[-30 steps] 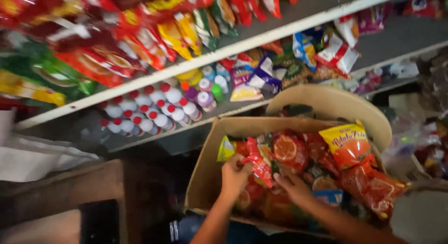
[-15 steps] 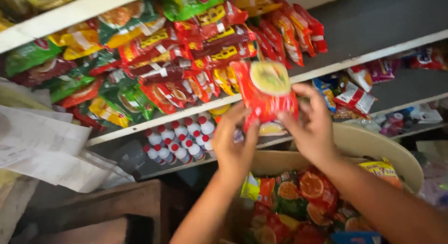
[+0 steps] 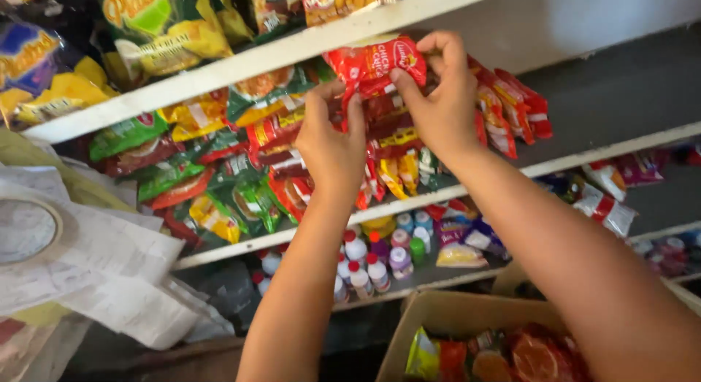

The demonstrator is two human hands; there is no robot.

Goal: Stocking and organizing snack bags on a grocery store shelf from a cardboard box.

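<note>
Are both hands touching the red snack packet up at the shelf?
Touching. The head view shows the left hand pinching the red packet at its left edge and the right hand with its fingers pressed on its front.

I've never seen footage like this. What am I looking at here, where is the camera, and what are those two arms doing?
No machine here: these are a person's two bare hands, filmed by a camera worn on their head, so you see what they see. The left hand and right hand together grip a red packet, held up at a row of similar snack packets on a white shelf. The shelf above carries green and yellow bags. The shelf below holds small bottles with red and coloured caps. At the bottom stands an open cardboard box with more packets inside. On the left lie crumpled papers and a tape roll.
</note>
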